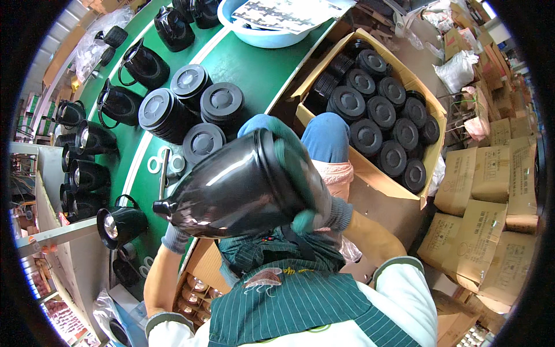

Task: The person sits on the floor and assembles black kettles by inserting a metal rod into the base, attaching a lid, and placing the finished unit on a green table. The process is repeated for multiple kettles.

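A green bench striped in white carried four stacks of black discs. Black handled jugs stood along its left and far parts, and a pale blue basin rested at its far right. White rings and a metal rod sat just nearer than the stacks.

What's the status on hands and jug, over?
Right grip on black jug, wide end; left grip hidden, only cuff showing. Jug tilted sideways, narrow end left. Stacked black discs close beyond.
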Available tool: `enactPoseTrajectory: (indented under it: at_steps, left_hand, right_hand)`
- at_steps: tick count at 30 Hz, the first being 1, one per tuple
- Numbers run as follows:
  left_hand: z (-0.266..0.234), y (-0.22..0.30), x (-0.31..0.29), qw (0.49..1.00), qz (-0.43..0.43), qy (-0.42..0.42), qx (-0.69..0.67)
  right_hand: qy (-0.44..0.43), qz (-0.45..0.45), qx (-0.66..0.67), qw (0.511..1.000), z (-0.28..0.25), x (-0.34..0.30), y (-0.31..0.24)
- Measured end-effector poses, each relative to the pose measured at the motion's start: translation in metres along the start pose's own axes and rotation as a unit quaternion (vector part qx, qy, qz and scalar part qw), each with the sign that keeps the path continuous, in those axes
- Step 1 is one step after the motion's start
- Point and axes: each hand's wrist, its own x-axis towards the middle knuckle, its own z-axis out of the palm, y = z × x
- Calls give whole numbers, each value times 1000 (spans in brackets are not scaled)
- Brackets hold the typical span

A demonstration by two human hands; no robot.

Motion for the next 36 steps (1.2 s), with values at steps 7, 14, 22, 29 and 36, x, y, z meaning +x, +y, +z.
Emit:
enactPoseTrajectory:
  at_steps: [7,14,22,29,36]
  left_hand:
    - [-22,9,10,976,162,41,138]
    - [-7,-4,-1,992,95,64,50]
    - [-25,-27,6,998,31,62,11]
    - [-14,-24,3,991,111,51,48]
    - [-26,-10,25,969,208,51,125]
  right_hand:
    - [-46,121,-104,986,-5,15,-36]
    - [-63,11,-77,995,27,49,-40]
    - [-76,157,-166,971,34,66,-58]
    - [-16,105,-59,993,39,30,-22]
    - [-69,144,-156,975,4,9,-22]
